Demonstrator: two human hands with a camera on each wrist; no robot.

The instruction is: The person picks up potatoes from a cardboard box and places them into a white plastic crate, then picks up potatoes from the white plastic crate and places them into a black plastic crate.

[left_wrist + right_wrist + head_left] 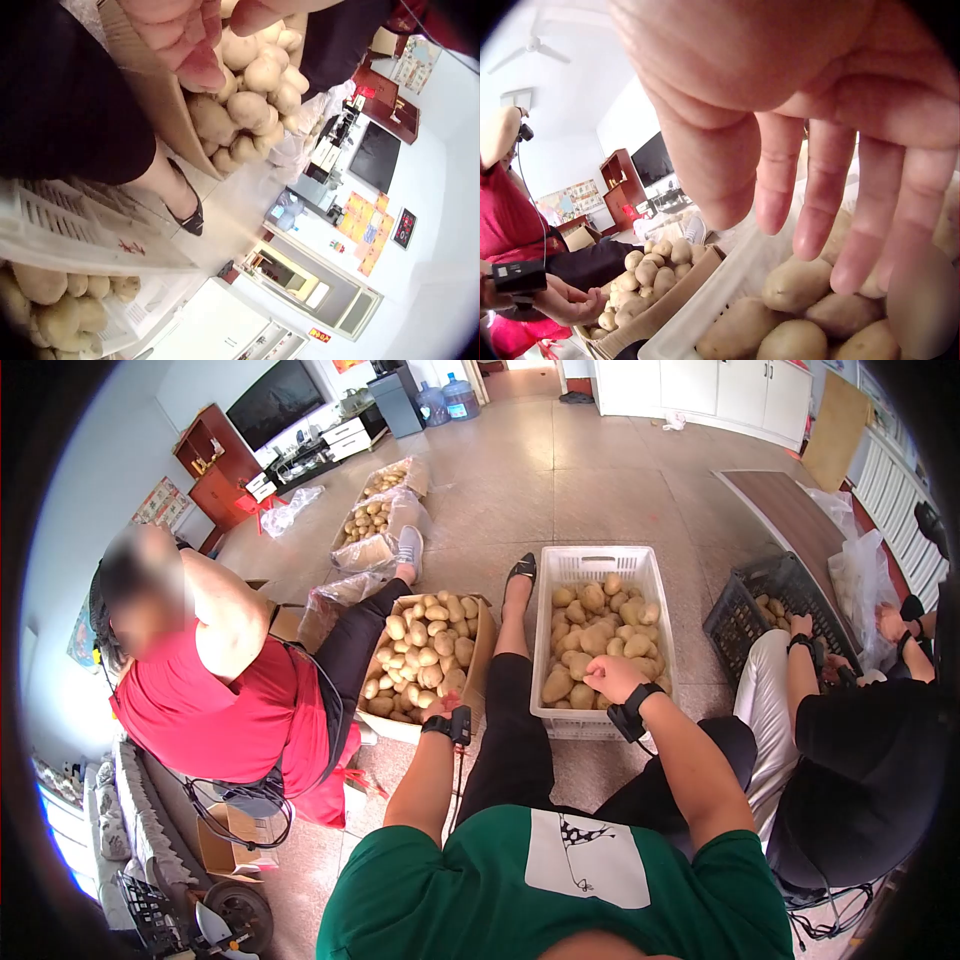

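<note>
My right hand (616, 677) hovers over the near end of the white plastic crate (606, 726), which is full of potatoes (598, 635). In the right wrist view its fingers (821, 187) hang down loosely above the potatoes, with nothing held. My left hand (440, 706) is at the near corner of a cardboard box (482, 675) heaped with smaller potatoes (428, 650). Its fingers (202, 69) are relaxed, overlapping the box's edge in the left wrist view, and no potato shows in the hand.
A person in red (230, 710) sits at the left with a raised arm. At the right, another person in black (865, 770) reaches into a black crate (735, 615). More potato boxes (385, 550) stand farther back, and a brown board (775, 510) lies at the right.
</note>
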